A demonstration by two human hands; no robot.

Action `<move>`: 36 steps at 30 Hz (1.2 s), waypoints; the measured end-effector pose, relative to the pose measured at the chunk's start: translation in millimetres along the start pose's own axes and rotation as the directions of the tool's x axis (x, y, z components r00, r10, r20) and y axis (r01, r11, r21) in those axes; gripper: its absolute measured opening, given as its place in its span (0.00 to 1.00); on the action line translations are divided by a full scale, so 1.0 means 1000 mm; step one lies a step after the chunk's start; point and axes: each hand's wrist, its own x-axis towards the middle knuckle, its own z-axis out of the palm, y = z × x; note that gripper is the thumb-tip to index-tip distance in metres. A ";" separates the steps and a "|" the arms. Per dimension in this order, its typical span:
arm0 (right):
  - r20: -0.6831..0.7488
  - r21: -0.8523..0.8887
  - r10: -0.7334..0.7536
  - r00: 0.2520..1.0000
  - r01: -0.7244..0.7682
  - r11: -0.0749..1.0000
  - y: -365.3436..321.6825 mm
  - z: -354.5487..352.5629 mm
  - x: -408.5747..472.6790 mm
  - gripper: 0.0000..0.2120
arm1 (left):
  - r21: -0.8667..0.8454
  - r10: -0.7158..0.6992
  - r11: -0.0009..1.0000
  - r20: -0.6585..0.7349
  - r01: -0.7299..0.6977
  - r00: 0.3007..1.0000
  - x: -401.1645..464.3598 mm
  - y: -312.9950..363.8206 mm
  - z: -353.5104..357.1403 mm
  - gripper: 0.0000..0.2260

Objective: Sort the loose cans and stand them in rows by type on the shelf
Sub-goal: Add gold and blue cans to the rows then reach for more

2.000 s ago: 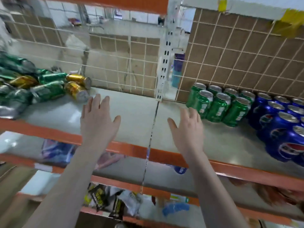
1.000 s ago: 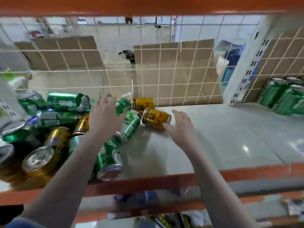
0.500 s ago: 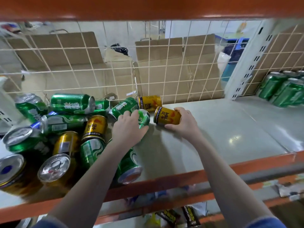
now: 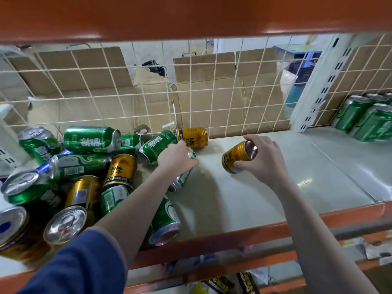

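A heap of loose cans lies on the left of the grey shelf (image 4: 244, 198), green ones (image 4: 91, 139) mixed with gold ones (image 4: 122, 169). My right hand (image 4: 262, 161) grips a gold can (image 4: 235, 157), tilted with its top toward me, just above the shelf. My left hand (image 4: 177, 157) is closed over a green can (image 4: 182, 178) lying at the heap's right edge. Another gold can (image 4: 194, 136) lies on its side against the wire back. Green cans (image 4: 369, 122) stand in rows at the far right.
A white wire grid (image 4: 212, 92) backs the shelf, with cardboard boxes behind it. An orange beam (image 4: 191, 15) hangs low overhead and another (image 4: 244, 236) edges the shelf front. A white upright (image 4: 318, 98) divides the bays. Packets lie on a lower shelf.
My view swung left from the sorted cans to the heap. My right hand took the gold can and tipped it up off the shelf; my left hand settled on a green can.
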 end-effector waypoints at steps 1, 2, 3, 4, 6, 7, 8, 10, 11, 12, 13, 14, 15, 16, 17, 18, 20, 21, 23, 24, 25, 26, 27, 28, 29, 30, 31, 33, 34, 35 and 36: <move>0.011 -0.026 -0.011 1.000 0.011 1.000 0.001 -0.002 -0.001 0.35 | -0.040 0.021 0.999 0.001 -0.021 1.000 0.000 0.000 0.000 0.25; 0.022 -0.047 -0.017 1.000 0.018 0.999 0.002 -0.004 -0.001 0.35 | -0.086 0.049 0.995 -0.003 -0.049 0.999 -0.001 0.001 0.001 0.26; 0.031 -0.063 -0.020 0.999 0.022 0.998 0.004 -0.007 -0.002 0.35 | -0.143 0.076 0.987 -0.019 -0.078 0.997 -0.004 0.001 0.002 0.27; 0.037 -0.076 -0.019 0.999 0.022 0.997 0.005 -0.009 -0.003 0.35 | -0.214 0.098 0.971 -0.047 -0.106 0.994 -0.006 0.002 0.002 0.28; 0.041 -0.098 -0.015 0.999 0.019 0.995 0.008 -0.013 -0.004 0.35 | -0.361 0.121 0.919 -0.119 -0.157 0.985 -0.010 0.003 -0.001 0.28; 0.042 -0.106 -0.015 0.999 0.019 0.994 0.009 -0.015 -0.004 0.35 | -0.417 0.127 0.891 -0.149 -0.179 0.981 -0.012 0.004 -0.005 0.29; 0.045 -0.111 -0.015 0.999 0.019 0.994 0.010 -0.017 -0.005 0.35 | -0.462 0.130 0.865 -0.170 -0.196 0.977 -0.014 0.004 -0.008 0.30; 0.055 -0.112 -0.012 0.998 0.018 0.994 0.010 -0.019 -0.005 0.35 | -0.535 0.133 0.817 -0.191 -0.217 0.972 -0.018 0.005 -0.015 0.31; 0.062 -0.114 -0.011 0.998 0.018 0.993 0.011 -0.020 -0.005 0.35 | -0.559 0.140 0.798 -0.193 -0.226 0.971 -0.020 0.006 -0.016 0.31; 0.068 -0.118 -0.014 0.998 0.022 0.993 0.011 -0.021 -0.005 0.35 | -0.570 0.154 0.787 -0.191 -0.238 0.969 -0.023 0.006 -0.018 0.31; 0.074 -0.124 -0.019 0.997 0.028 0.992 0.010 -0.021 -0.005 0.35 | -0.571 0.173 0.783 -0.181 -0.247 0.968 -0.025 0.005 -0.019 0.30; 0.081 -0.128 -0.025 0.996 0.035 0.991 0.009 -0.021 -0.006 0.35 | -0.568 0.194 0.784 -0.163 -0.253 0.967 -0.027 0.004 -0.020 0.29; 0.090 -0.132 -0.029 0.996 0.041 0.990 0.008 -0.021 -0.006 0.35 | -0.563 0.216 0.787 -0.134 -0.254 0.967 -0.030 0.002 -0.023 0.29; 0.099 -0.135 -0.031 0.995 0.045 0.990 0.007 -0.021 -0.006 0.35 | -0.553 0.241 0.793 -0.101 -0.256 0.965 -0.031 -0.001 -0.027 0.29; 0.108 -0.142 -0.034 0.994 0.049 0.989 0.006 -0.021 -0.005 0.34 | -0.531 0.267 0.806 -0.069 -0.262 0.961 -0.032 -0.005 -0.032 0.29; 0.115 -0.149 -0.037 0.993 0.054 0.987 0.005 -0.020 -0.005 0.34 | -0.498 0.291 0.824 -0.039 -0.271 0.956 -0.033 -0.008 -0.038 0.29; 0.119 -0.159 -0.044 0.992 0.063 0.985 0.002 -0.016 -0.003 0.33 | -0.428 0.333 0.856 0.025 -0.291 0.942 -0.036 -0.016 -0.047 0.29; 0.124 -0.159 -0.042 0.991 0.062 0.985 0.001 -0.014 -0.002 0.33 | -0.397 0.347 0.868 0.057 -0.298 0.936 -0.037 -0.019 -0.050 0.28; 0.139 -0.142 -0.018 0.990 0.038 0.989 -0.002 -0.007 0.000 0.31 | -0.346 0.366 0.883 0.090 -0.315 0.926 -0.039 -0.022 -0.050 0.27; 0.144 -0.124 0.000 0.990 0.018 0.992 -0.003 -0.003 0.001 0.30 | -0.334 0.372 0.886 0.093 -0.323 0.924 -0.040 -0.023 -0.047 0.27; 0.144 -0.105 0.018 0.989 -0.003 0.994 -0.005 0.000 0.002 0.29 | -0.324 0.376 0.886 0.085 -0.332 0.923 -0.042 -0.023 -0.045 0.27; 0.140 -0.087 0.037 0.990 -0.025 0.996 -0.006 0.003 0.003 0.28 | -0.311 0.380 0.887 0.067 -0.343 0.922 -0.042 -0.023 -0.043 0.27; 0.131 -0.074 0.056 0.990 -0.047 0.996 -0.007 0.005 0.003 0.27 | -0.298 0.383 0.886 0.040 -0.355 0.923 -0.043 -0.024 -0.040 0.27; 0.119 -0.067 0.074 0.990 -0.066 0.996 -0.008 0.006 0.003 0.26 | -0.289 0.384 0.884 0.003 -0.367 0.923 -0.044 -0.025 -0.038 0.26; 0.102 -0.066 0.084 0.991 -0.078 0.995 -0.009 0.005 0.002 0.26 | -0.289 0.380 0.881 -0.043 -0.375 0.924 -0.045 -0.026 -0.037 0.26; 0.082 -0.065 0.092 0.992 -0.087 0.994 -0.009 0.004 0.000 0.26 | -0.291 0.372 0.878 -0.086 -0.380 0.924 -0.046 -0.026 -0.036 0.26; 0.057 -0.064 0.104 0.993 -0.100 0.993 -0.009 0.001 -0.003 0.26 | -0.288 0.364 0.878 -0.120 -0.383 0.924 -0.048 -0.026 -0.034 0.27; 0.002 -0.063 0.134 0.991 -0.133 0.989 -0.007 -0.008 -0.013 0.27 | -0.271 0.358 0.880 -0.160 -0.390 0.920 -0.050 -0.024 -0.031 0.27; -0.030 -0.063 0.143 0.989 -0.145 0.987 -0.005 -0.014 -0.019 0.27 | -0.267 0.357 0.880 -0.172 -0.392 0.918 -0.051 -0.021 -0.031 0.27; -0.062 -0.065 0.148 0.987 -0.152 0.986 -0.003 -0.020 -0.025 0.27 | -0.263 0.358 0.879 -0.184 -0.396 0.916 -0.052 -0.017 -0.030 0.27; -0.086 -0.074 0.152 0.985 -0.159 0.985 0.001 -0.027 -0.030 0.26 | -0.253 0.356 0.882 -0.196 -0.398 0.914 -0.053 -0.011 -0.030 0.26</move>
